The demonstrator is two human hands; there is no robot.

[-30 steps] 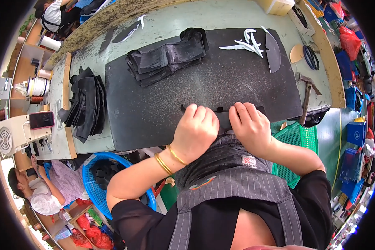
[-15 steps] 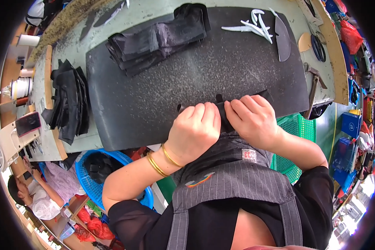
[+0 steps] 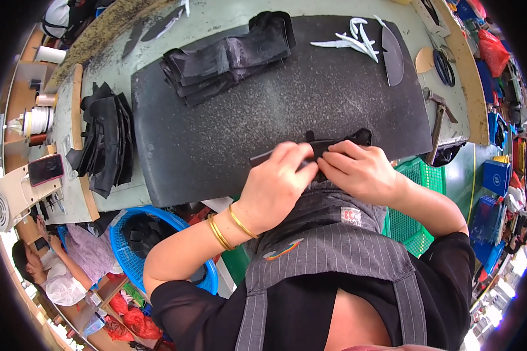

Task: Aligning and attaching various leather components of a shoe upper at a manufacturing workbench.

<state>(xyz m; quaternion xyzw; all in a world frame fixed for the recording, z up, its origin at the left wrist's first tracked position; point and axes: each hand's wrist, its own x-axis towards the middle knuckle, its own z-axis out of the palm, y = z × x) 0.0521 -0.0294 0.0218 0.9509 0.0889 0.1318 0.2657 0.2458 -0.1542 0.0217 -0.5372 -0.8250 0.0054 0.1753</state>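
Observation:
At the near edge of a dark work mat, my left hand and my right hand are side by side, fingers bent in a pinch. Between them they grip a black piece of leather-like material. It shows as a folded strip past the fingertips, with a rounded, bent end by my right hand and a narrow tab at its far side. My fingers hide its middle. Farther back on the mat lies a stack of folded black pieces. Another bundle of black pieces rests on the table to the left.
White curled strips and a dark curved blade-shaped piece lie far right on the mat. Beside it are a hammer and black-handled scissors. Blue and green baskets stand below the table. A person sits at left.
My left fingers have loosened from a fist and shifted slightly right, closer to my right fingers. More of the black piece shows, its right end now bent round.

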